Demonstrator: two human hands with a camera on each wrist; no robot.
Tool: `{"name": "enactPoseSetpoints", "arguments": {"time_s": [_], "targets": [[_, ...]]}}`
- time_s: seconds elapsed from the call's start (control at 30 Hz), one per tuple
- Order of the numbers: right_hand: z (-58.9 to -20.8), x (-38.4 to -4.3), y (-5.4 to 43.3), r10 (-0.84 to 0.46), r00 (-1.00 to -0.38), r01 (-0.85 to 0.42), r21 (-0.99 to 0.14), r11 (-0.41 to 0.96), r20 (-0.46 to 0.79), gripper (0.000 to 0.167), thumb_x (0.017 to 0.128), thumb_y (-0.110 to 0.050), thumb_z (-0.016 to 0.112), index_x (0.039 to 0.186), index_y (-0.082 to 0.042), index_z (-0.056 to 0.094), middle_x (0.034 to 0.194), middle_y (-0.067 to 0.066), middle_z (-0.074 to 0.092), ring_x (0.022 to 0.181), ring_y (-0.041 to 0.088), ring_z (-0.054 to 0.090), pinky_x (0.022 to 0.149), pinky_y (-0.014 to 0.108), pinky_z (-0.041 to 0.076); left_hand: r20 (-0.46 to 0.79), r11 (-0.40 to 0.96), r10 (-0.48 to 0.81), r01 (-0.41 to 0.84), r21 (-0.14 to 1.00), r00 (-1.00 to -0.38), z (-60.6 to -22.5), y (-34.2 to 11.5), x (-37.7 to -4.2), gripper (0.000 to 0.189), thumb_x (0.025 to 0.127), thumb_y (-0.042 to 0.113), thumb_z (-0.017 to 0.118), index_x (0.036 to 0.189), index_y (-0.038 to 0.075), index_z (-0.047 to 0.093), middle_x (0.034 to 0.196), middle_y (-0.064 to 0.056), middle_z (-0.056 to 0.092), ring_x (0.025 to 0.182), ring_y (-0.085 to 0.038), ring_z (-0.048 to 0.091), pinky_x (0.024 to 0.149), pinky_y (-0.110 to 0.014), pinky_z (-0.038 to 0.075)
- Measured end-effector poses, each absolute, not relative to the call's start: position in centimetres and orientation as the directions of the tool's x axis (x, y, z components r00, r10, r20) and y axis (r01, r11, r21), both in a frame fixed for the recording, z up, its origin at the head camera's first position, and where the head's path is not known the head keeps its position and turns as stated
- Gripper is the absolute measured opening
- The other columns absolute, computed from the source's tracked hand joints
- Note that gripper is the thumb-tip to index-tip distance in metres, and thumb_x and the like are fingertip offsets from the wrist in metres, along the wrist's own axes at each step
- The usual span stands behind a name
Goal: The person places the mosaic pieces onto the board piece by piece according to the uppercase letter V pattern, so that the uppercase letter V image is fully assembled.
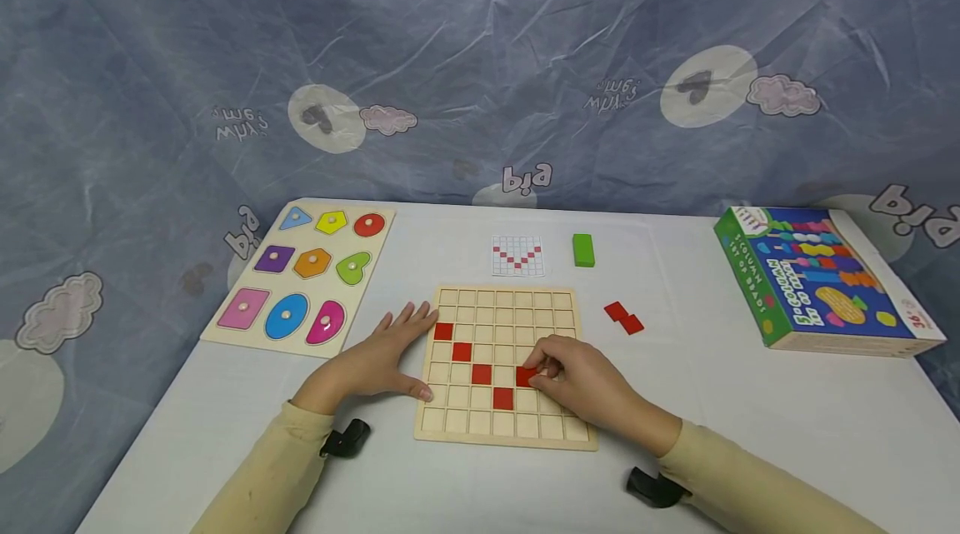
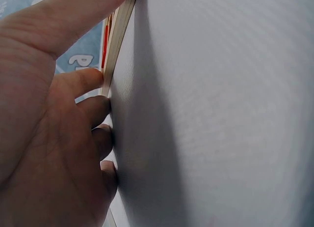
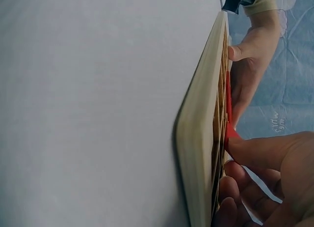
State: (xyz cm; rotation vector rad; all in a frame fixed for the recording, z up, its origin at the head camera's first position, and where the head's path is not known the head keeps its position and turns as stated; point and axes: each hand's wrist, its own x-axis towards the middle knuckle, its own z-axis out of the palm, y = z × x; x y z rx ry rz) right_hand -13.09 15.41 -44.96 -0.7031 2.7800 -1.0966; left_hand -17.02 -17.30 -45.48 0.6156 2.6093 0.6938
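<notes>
A wooden grid board [image 1: 457,426] lies flat on the white table, with several red square tiles [image 1: 482,374] set in its cells in a descending diagonal. My right hand [image 1: 581,380] pinches another red tile [image 1: 526,376] between thumb and forefinger, over a cell up and right of the lowest tile [image 1: 503,398]. In the right wrist view that tile [image 3: 231,134] is tilted at the board's surface. With fingers spread, my left hand [image 1: 375,363] rests at the board's left edge, thumb and forefinger touching its rim. Two loose red tiles [image 1: 624,317] lie right of the board.
Behind the board are a small pattern card [image 1: 517,257] with a red V of squares and a green block [image 1: 583,251]. A shape puzzle board [image 1: 247,334] with knobbed pieces lies at the left. At the far right sits a colourful bead-set box [image 1: 825,280].
</notes>
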Motion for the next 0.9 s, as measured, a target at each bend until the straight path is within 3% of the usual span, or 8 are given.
{"name": "enactPoseSetpoints", "arguments": {"time_s": [0.2, 0.9], "targets": [[-44.98, -12.99, 15.35, -0.436, -0.895, -0.391, -0.642, 0.659, 0.097, 0.019, 0.084, -0.007, 0.080, 0.095, -0.019, 0.070, 0.089, -0.010, 0.062, 0.079, 0.010, 0.054, 0.070, 0.023, 0.047, -0.235, 0.784, 0.495, 0.313, 0.536, -0.836, -45.50, -17.29, -17.05, 0.121, 0.067, 0.049, 0.092, 0.163, 0.017, 0.026, 0.170, -0.005, 0.014, 0.157, -0.029, 0.002, 0.126, -0.051, 0.002], [-44.86, -12.94, 15.40, -0.472, -0.874, -0.436, -0.611, 0.661, 0.113, 0.022, 0.087, -0.007, 0.079, 0.103, -0.021, 0.078, 0.100, -0.013, 0.065, 0.081, 0.005, 0.055, 0.071, 0.023, 0.049, -0.240, 0.787, 0.497, 0.316, 0.529, -0.834, -45.40, -17.28, -17.00, 0.121, 0.067, 0.049, 0.092, 0.163, 0.017, 0.025, 0.170, -0.005, 0.013, 0.157, -0.029, 0.002, 0.126, -0.051, 0.002]]}}
